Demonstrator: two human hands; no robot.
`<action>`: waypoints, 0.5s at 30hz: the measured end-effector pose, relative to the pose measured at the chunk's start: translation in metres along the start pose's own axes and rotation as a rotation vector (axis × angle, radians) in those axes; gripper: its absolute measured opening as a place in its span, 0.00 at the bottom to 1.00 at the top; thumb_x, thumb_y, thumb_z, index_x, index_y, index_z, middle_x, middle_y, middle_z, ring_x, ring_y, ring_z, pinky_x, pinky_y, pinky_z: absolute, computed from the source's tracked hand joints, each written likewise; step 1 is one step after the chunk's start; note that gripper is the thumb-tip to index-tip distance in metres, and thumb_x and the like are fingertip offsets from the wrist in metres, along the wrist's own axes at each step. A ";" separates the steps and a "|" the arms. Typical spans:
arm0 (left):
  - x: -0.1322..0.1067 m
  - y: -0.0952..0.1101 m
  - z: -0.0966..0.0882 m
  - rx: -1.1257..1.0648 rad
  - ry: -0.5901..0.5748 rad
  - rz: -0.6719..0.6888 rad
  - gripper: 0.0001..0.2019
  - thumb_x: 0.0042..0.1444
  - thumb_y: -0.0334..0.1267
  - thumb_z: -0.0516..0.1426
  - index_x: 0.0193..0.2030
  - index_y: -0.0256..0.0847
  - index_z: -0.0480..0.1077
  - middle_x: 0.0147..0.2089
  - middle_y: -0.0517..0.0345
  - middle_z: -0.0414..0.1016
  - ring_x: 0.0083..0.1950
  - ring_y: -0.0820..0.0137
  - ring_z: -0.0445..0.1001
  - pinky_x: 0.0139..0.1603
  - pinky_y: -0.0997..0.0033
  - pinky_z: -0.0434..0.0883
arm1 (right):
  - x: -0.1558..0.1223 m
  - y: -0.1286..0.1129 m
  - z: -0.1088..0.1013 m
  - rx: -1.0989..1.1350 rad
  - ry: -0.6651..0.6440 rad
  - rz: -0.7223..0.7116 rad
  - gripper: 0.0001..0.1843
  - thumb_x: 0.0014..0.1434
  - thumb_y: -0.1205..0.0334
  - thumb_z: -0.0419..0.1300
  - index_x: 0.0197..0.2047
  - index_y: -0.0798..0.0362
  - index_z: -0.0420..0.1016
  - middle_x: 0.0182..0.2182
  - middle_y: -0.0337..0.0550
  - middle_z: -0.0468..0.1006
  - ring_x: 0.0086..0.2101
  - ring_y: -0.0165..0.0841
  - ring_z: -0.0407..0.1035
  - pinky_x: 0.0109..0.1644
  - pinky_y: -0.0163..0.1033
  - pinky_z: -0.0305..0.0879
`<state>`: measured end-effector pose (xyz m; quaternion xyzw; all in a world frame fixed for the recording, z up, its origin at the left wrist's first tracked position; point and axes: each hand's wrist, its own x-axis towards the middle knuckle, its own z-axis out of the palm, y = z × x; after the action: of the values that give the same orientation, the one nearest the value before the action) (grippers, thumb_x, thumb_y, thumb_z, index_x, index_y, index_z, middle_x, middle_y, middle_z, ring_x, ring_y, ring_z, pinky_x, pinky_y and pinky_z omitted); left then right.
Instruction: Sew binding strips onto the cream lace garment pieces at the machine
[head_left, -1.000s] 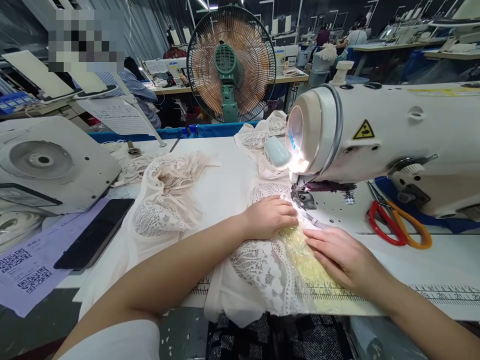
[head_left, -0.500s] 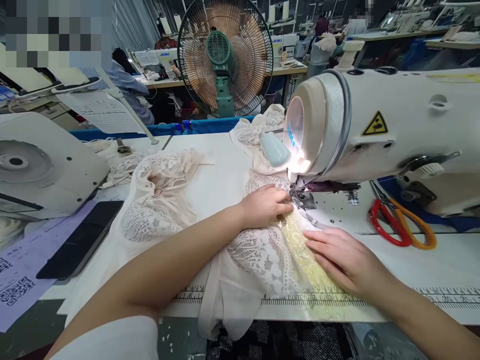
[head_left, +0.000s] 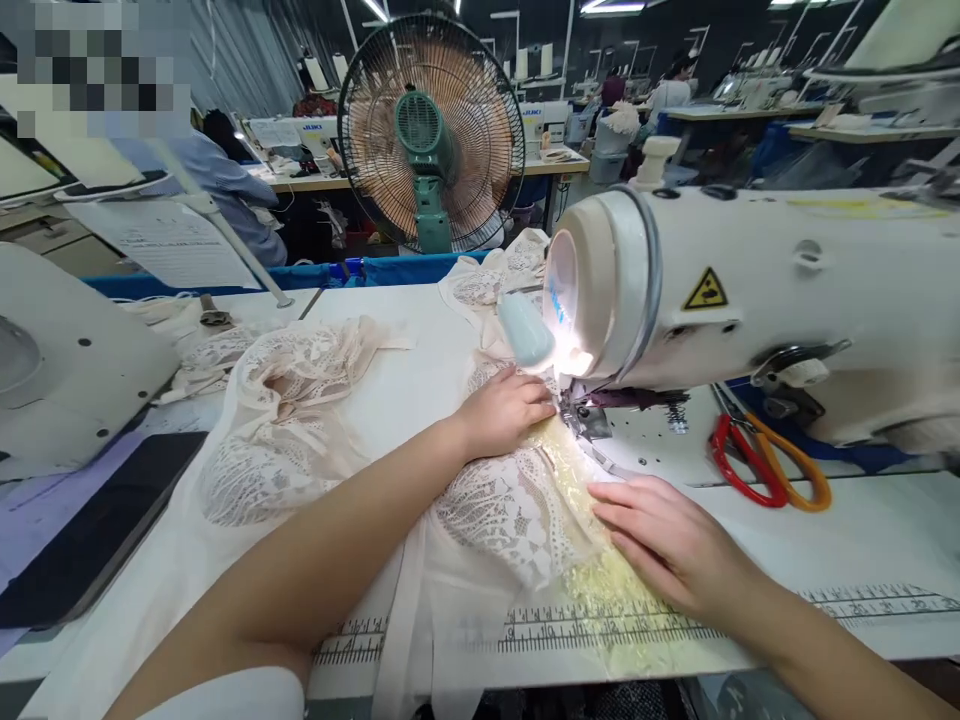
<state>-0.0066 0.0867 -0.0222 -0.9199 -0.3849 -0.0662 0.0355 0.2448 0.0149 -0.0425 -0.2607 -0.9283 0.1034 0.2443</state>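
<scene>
A cream lace bra (head_left: 499, 515) lies on the sewing table, with its upper part beside the presser foot (head_left: 586, 412) of the sewing machine (head_left: 720, 290). My left hand (head_left: 502, 415) rests flat on the lace, fingertips close to the foot. Along the bra's right edge runs a yellowish worn strip (head_left: 585, 590) on the table surface. Over that strip my right hand (head_left: 667, 535) lies with fingers stretched out, near the bra's edge; nothing shows in its grasp. Whatever lies under both palms is hidden. The machine's lamp lights the needle area.
Another cream lace bra (head_left: 285, 420) lies at left, near a black phone (head_left: 97, 530). Red-and-orange scissors (head_left: 765, 460) rest right of the needle. A measuring tape (head_left: 847, 600) runs along the front edge. Behind stands a fan (head_left: 431, 140); a person in blue (head_left: 232, 185) sits at left.
The camera view has tilted up and shifted right, so things appear lower and further left. Both hands keep about the same places on the bra and table.
</scene>
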 end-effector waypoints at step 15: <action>-0.018 0.011 -0.024 -0.226 0.134 0.077 0.14 0.56 0.30 0.47 0.41 0.44 0.72 0.43 0.52 0.72 0.43 0.65 0.70 0.42 0.68 0.66 | 0.015 0.004 0.002 0.136 0.108 0.074 0.13 0.55 0.65 0.52 0.39 0.53 0.76 0.43 0.42 0.79 0.40 0.33 0.70 0.50 0.40 0.65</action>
<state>-0.0132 0.0633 -0.0008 -0.9257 -0.3360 -0.1690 -0.0400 0.2341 0.0262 -0.0395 -0.2828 -0.8943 0.1608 0.3071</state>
